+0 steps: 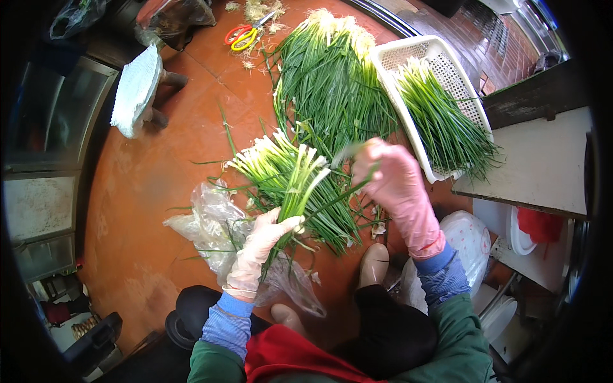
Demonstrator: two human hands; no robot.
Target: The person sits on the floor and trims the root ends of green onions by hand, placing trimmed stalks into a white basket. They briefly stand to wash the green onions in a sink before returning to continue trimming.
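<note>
My left hand [261, 244], in a pale glove, is closed around a small bunch of green onions [299, 184], white ends pointing up and away from me. My right hand [390, 177], in a pink glove and slightly blurred, pinches a green leaf that stretches from near the bunch. Beneath the bunch lies a pile of green onions [268, 163] with pale stems. Beyond it spreads a larger heap of green onions [330, 81] with roots on. A white perforated plastic basket [383, 79] on the right holds more green onions with clean white ends.
Scissors with red and yellow handles [244, 38] lie on the reddish floor [143, 191] beside trimmed roots [256, 9]. Clear plastic bags [210, 215] lie left of the pile and near my boots [374, 261]. A low stool with a white cover [139, 91] stands at the left.
</note>
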